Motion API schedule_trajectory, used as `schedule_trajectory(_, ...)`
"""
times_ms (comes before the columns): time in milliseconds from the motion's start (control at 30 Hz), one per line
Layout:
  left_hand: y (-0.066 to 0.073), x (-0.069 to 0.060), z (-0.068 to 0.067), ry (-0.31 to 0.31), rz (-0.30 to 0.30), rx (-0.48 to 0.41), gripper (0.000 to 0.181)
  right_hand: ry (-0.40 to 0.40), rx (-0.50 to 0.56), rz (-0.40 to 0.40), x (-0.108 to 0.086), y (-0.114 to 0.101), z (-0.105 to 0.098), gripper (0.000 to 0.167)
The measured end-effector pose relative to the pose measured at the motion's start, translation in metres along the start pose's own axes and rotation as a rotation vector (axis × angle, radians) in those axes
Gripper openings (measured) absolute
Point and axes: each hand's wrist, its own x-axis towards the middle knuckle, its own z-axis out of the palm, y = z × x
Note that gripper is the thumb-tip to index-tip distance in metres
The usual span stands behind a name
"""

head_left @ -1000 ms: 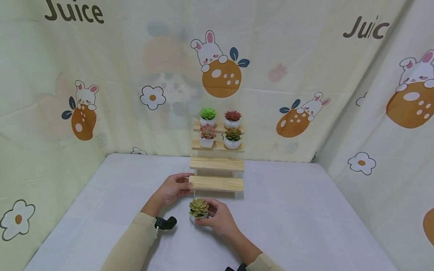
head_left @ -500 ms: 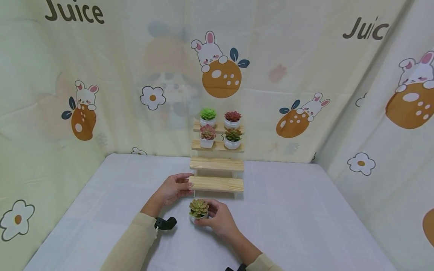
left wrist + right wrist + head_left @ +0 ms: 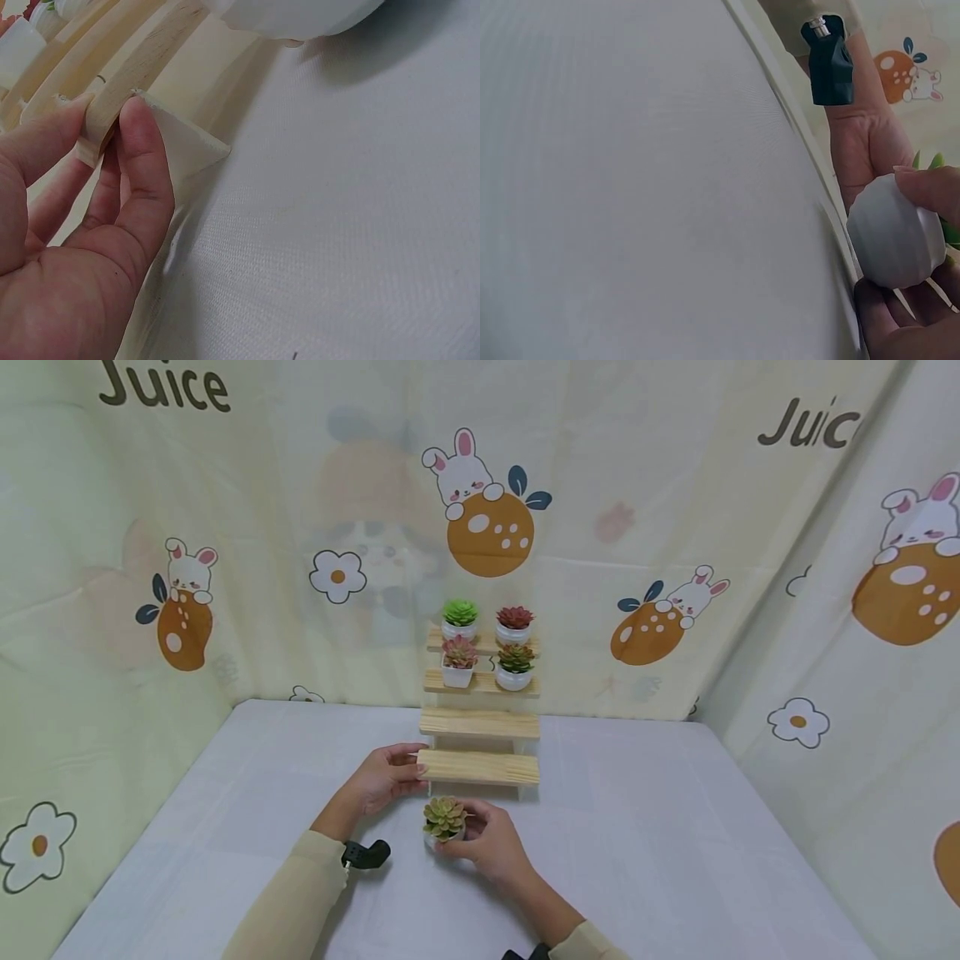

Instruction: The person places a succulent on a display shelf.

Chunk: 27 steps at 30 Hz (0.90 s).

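Observation:
My right hand (image 3: 495,845) holds a potted succulent (image 3: 445,817) with dusty green, pink-tipped leaves. Its ribbed white pot (image 3: 896,232) sits between thumb and fingers in the right wrist view. In the left wrist view this pot hangs at the top, a shadow on the cloth below it. My left hand (image 3: 384,781) pinches the left end of the lowest plank (image 3: 480,767) of a stepped wooden plant stand; thumb and fingertips meet around that plank end in the left wrist view. The held plant is just in front of the stand.
On the stand's top step are a bright green succulent (image 3: 461,612) and a dark red one (image 3: 515,617). One step lower stand a pink succulent (image 3: 459,652) and a green-brown one (image 3: 516,657). White cloth (image 3: 637,827) covers the table; a printed curtain (image 3: 585,527) hangs behind.
My right hand and the potted succulent have shifted slightly right and up in the last half second. The left hand keeps its place on the lowest plank.

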Motion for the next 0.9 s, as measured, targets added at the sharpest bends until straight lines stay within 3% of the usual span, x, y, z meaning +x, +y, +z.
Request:
schedule_trajectory(533,0.001,0.0,0.001,0.011,-0.009,-0.016,0.054,-0.018,-0.019,-0.02,0.004,-0.004,-0.014,0.065)
schedule_trajectory(900,0.0,0.0,0.0,0.013,-0.007,-0.015,0.054,-0.005,0.009,-0.022,0.009,-0.021,-0.019,0.062)
